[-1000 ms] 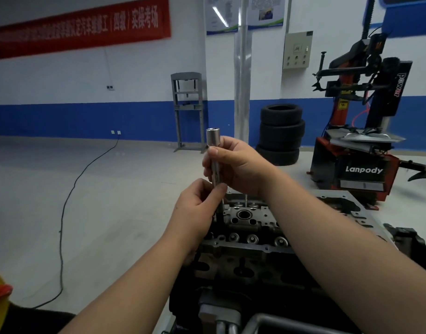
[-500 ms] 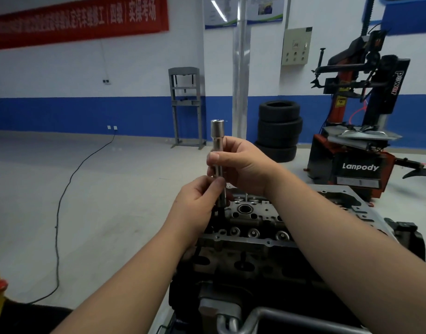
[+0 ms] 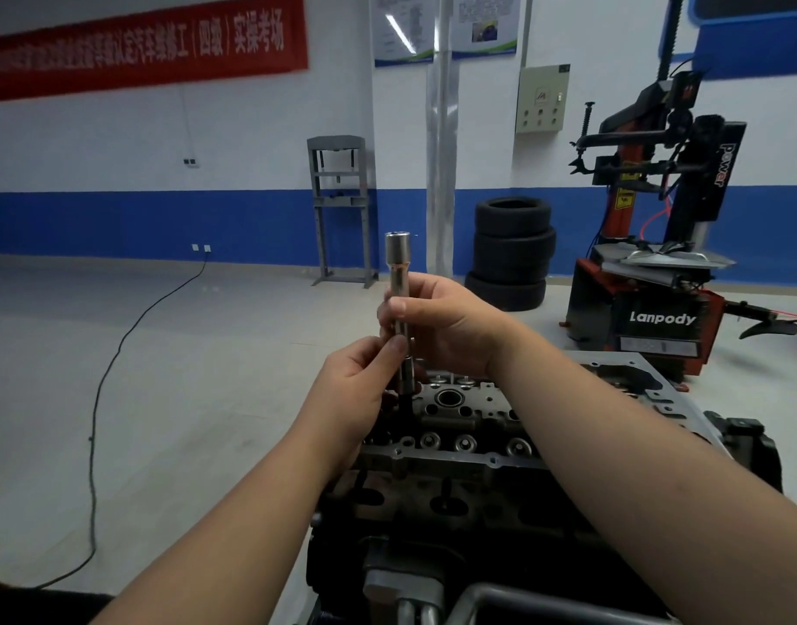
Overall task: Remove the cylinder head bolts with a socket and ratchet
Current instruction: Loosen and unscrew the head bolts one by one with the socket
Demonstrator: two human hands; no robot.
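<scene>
Grey cast metal, rough and oily, made up the cylinder head [image 3: 460,426] low in the middle of the view, pocked with round bores and small bolt holes along its near edge. Behind it to the right, a red and black tyre changer [image 3: 649,281] lettered Lanpody; further back, three stacked black tyres [image 3: 511,252] against the blue-banded wall, beside a shiny pillar [image 3: 441,151] and a grey steel press frame [image 3: 340,205]. Across the pale floor, a thin black cable [image 3: 108,399] in a long curve. Above the head's far left corner, held upright: a slim polished extension bar with socket [image 3: 397,281], long axis near vertical, wide cylindrical end uppermost, dark lower end down toward the casting. Right hand [image 3: 446,327] wrapped around the bar's middle, fingers curled, thumb across the front. Left hand [image 3: 356,390] just beneath, pinching the lower shaft between thumb and fingertips, hiding the casting's left corner.
</scene>
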